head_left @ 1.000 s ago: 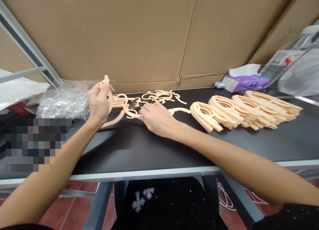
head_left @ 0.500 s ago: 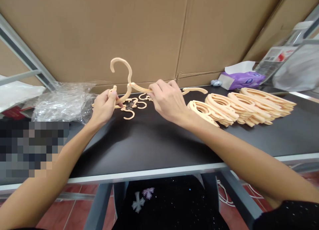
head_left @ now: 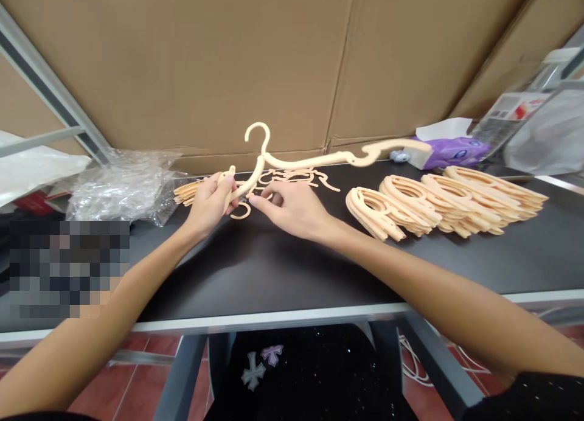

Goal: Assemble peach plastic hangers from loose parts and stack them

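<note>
My left hand (head_left: 212, 202) is closed around one arm of a beige plastic folding clothes hanger (head_left: 310, 162). Its hook (head_left: 260, 132) points up, and the other arm stretches out to the right above the table. My right hand (head_left: 294, 208) is low over the table, thumb and fingers apart around loose beige hanger pieces; whether it touches them I cannot make out. One small hook (head_left: 241, 212) lies just left of its fingertips. More loose hanger parts (head_left: 292, 176) lie behind it, and a stack of beige pieces (head_left: 186, 193) is partly hidden by my left hand.
Several stacks of beige folded hangers (head_left: 378, 211) lie on the right of the black table (head_left: 283, 269). Behind them are a purple tissue pack (head_left: 449, 152) and a clear bottle (head_left: 511, 107). Crumpled clear plastic bags (head_left: 118, 187) lie left. Cardboard (head_left: 219, 62) stands along the back.
My right hand has let go of the hanger's right arm and moved down and slightly left to the loose parts. The hanger has shifted right with its right arm now fully visible.
</note>
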The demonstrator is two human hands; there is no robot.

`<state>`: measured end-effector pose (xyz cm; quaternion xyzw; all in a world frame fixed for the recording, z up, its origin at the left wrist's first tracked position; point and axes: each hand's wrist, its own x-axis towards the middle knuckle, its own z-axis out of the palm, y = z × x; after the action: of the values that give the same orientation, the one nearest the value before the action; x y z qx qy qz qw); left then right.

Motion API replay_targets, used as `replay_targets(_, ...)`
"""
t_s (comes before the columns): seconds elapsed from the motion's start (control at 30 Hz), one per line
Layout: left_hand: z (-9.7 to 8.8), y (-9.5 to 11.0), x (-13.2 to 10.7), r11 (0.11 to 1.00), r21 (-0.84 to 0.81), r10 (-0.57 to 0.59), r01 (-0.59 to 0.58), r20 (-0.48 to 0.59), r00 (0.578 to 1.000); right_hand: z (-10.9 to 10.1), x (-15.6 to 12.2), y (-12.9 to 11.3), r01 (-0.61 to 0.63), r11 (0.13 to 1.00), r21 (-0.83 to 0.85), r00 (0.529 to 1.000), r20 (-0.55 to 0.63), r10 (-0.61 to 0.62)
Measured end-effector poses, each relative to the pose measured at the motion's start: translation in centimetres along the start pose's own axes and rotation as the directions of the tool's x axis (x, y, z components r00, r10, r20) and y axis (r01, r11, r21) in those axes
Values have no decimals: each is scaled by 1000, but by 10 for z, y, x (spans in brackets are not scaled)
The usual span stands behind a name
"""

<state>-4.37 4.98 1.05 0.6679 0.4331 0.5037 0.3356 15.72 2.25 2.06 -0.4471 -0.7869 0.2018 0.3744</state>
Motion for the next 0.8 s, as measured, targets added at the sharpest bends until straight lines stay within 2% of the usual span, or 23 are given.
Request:
replay_targets(0.03, 2, 1, -3, 1000, -3, 0, 0, 36, 999, 1, 1, 0, -81, 980, 183, 996, 46, 73)
replay_targets(0.07, 5, 3, -5, 1000, -5, 6, -6, 69, 998, 1, 2, 0, -159, 921, 357, 986, 102, 130)
replay_targets(0.13, 10, 6, -11, 999, 4, 37, -38, 127, 991, -1, 5, -1, -283, 745, 604, 958, 209, 194)
replay_targets(0.2, 13, 8, -15, 996, 39, 66, -74, 177, 982, -4, 6, -2, -355, 612, 706, 935, 264, 237)
replay_targets(0.23, 15, 9, -17, 995, 62, 67, -81, 203, 977, -5, 6, -2, -377, 581, 721, 926, 275, 260)
replay_targets(0.33, 14, 9, -16, 987, 134, 55, -90, 246, 968, -6, 8, -1, -405, 570, 715, 912, 267, 312)
replay_targets(0.5, -2, -2, -3, 905, 401, 99, -141, 124, 987, -8, 16, 10, -380, 611, 695, 903, 137, 406)
replay_targets(0.63, -10, -6, 2, 904, 417, 4, -95, 212, 977, -17, 24, 19, -359, 661, 659, 891, 30, 454)
replay_targets(0.8, -4, 8, -7, 862, 500, -85, -88, 312, 946, -27, 27, 25, -393, 701, 595, 883, 32, 468)
